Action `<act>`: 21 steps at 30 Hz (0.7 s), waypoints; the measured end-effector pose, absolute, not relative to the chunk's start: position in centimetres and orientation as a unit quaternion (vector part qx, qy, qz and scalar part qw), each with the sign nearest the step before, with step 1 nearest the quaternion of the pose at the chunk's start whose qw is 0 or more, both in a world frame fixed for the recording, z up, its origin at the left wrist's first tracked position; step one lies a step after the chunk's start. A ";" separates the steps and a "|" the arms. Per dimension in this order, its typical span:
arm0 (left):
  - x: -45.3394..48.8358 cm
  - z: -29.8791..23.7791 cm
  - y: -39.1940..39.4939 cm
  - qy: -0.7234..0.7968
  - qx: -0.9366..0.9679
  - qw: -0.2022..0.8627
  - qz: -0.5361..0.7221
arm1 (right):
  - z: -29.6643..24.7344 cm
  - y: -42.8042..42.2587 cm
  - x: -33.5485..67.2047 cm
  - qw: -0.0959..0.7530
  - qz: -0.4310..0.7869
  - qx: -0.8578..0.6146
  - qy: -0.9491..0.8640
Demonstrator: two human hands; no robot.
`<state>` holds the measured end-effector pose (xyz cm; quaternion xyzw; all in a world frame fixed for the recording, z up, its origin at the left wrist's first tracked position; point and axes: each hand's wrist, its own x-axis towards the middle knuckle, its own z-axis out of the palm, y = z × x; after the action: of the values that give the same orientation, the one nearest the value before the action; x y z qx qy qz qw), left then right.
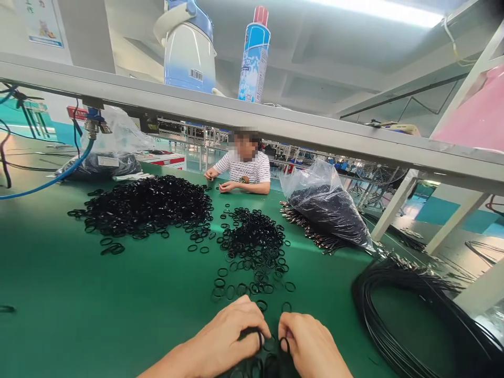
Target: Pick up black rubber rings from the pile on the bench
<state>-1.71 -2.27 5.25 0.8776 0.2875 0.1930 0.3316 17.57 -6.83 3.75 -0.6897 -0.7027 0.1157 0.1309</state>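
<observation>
Bare left hand point(232, 332) and right hand point(311, 340), apart, each pinch a thin black ring point(260, 340), a loose black-ring heap point(255, 231) straight ahead.

Hands of the wearer: two, a left hand point(232, 331) and a right hand point(311, 338). Black rings at the fingers: two, a left ring point(260, 339) and a right ring point(287, 344). Loose-ring heaps: two, a large heap point(149, 205) beyond and left of the fingers, a smaller heap point(255, 231) straight beyond; rings too many to count. Large black cable coil point(364, 299): one, right of the fingers; strands uncountable. Clear plastic bags with black contents: two, a right bag point(326, 210) beyond and right, a left bag point(118, 149) beyond and far left. Blue hose point(66, 173): one, beyond and far left. Handled jug point(189, 58): one, above and beyond the fingers. Red-capped spray can point(254, 63): one, likewise. Seated co-worker point(250, 170): one, beyond the fingers.
</observation>
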 end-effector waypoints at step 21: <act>-1.7 2.1 -0.1 0.368 0.776 0.335 0.387 | 3.1 -6.5 14.5 0.166 0.201 -0.617 -0.743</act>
<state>-1.66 -0.07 2.14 0.7759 0.3685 0.3875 0.3349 14.53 -6.54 3.13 -0.6169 -0.7426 0.2007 0.1664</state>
